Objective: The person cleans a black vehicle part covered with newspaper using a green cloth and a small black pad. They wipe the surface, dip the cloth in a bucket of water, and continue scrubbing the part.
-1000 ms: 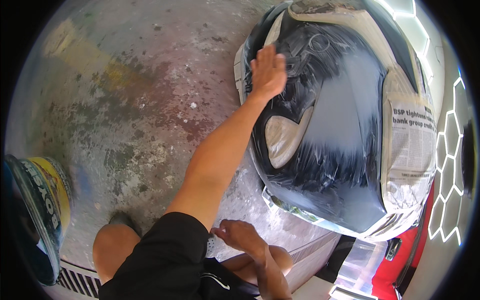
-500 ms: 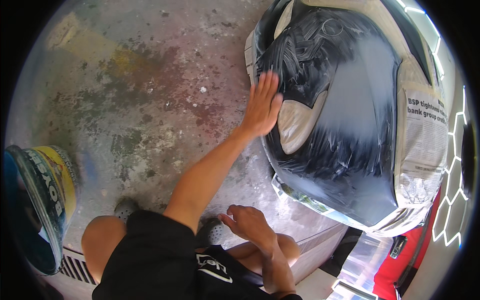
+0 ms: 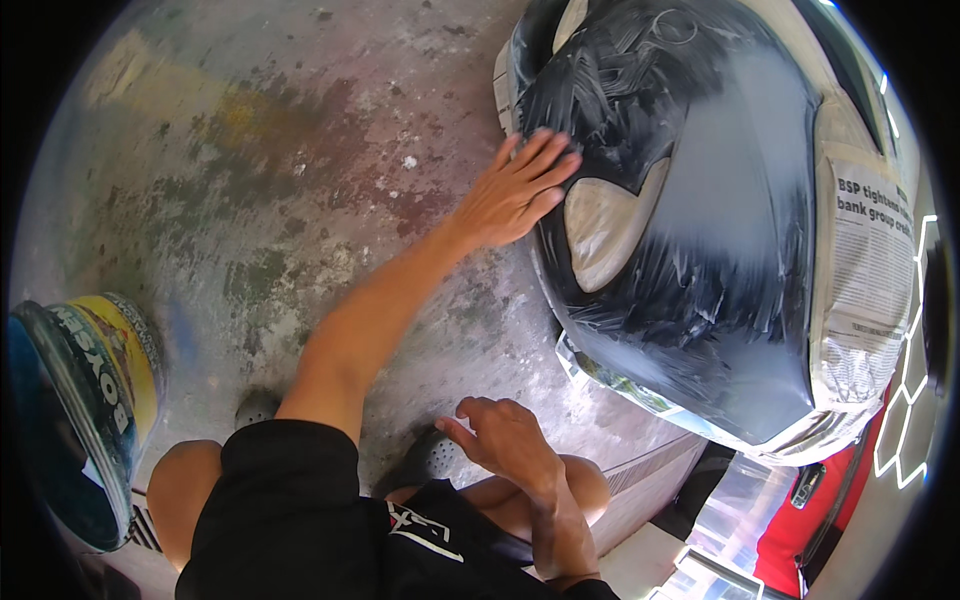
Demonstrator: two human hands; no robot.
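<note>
Left hand [image 3: 515, 195] flat, fingers spread, on black panel [image 3: 690, 200] at 9 o'clock edge. I'd keep pressure even, strokes overlapping. Right hand [image 3: 500, 435] loosely curled on knee, holding nothing.

Bright, even daylight; soft shadows; pale glare on glossy black panel [image 3: 700, 190]; fisheye-bent, dark-vignetted edges

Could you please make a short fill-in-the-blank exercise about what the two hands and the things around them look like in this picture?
1. The left hand lies flat on the ____ panel.
2. The right hand rests on the person's ____.
3. Sheets of ____ are laid around the panel's edge.
4. A paint can stands at the picture's ____ edge.

Missing words: black; knee; newspaper; left
</note>
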